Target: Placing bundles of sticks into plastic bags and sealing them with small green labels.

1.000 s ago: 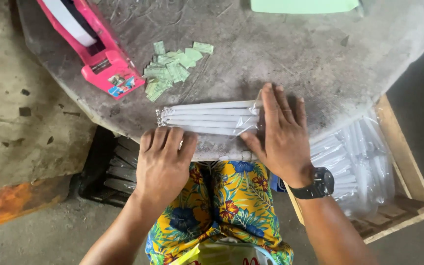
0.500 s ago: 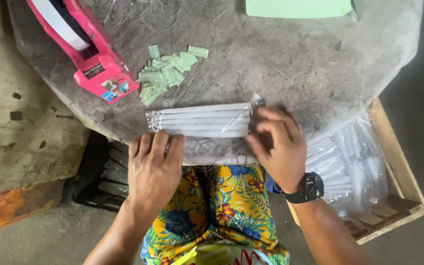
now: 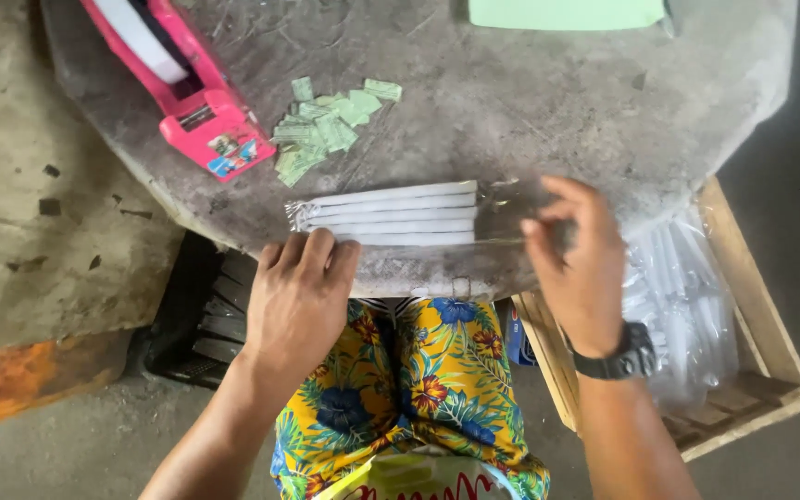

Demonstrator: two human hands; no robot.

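A clear plastic bag of several white sticks (image 3: 391, 214) lies flat near the front edge of a round grey stone table (image 3: 548, 102). My left hand (image 3: 300, 294) rests fingers-down on the table's edge, its fingertips touching the bag's near left side. My right hand (image 3: 578, 264) pinches the loose open end of the bag (image 3: 509, 215) and holds it stretched out to the right of the sticks. A black watch sits on my right wrist.
A pink tape dispenser (image 3: 178, 88) stands at the table's upper left, beside a heap of small green paper labels (image 3: 324, 130). A green sheet (image 3: 567, 13) lies at the far edge. A wooden crate (image 3: 761, 306) of bagged sticks sits right; a black crate (image 3: 201, 319) left.
My right hand lifted off the bag, took its open end and drew it out to the right. My left hand stayed pressed at the near left side.
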